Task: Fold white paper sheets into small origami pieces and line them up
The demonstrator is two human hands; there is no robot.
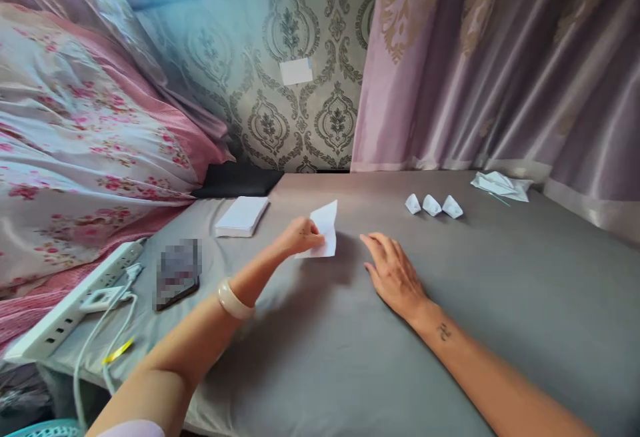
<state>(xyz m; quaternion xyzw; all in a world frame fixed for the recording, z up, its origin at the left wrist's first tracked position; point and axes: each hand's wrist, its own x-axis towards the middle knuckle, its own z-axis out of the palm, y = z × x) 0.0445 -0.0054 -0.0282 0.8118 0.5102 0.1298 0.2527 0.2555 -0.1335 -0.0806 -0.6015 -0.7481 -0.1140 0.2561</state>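
Between the thumb and fingers of my left hand [301,235] is a sheet of white paper [327,223], creased and held up a little over the grey-covered surface. To the right of the paper, my right hand [395,271] reaches over the cover with its fingers apart and nothing in them. Several steps of space separate it from three small folded white paper pieces [431,205], which stand in a row farther back on the right. A stack of white paper [243,216] lies behind and left of my left hand.
At the left edge are a white power strip [75,300] with a plug and cables, a phone [177,273] and a yellow strip [119,351]. A black flat item [237,180] lies at the back, and a white packet [501,185] at the back right. Curtains [475,63] hang behind.
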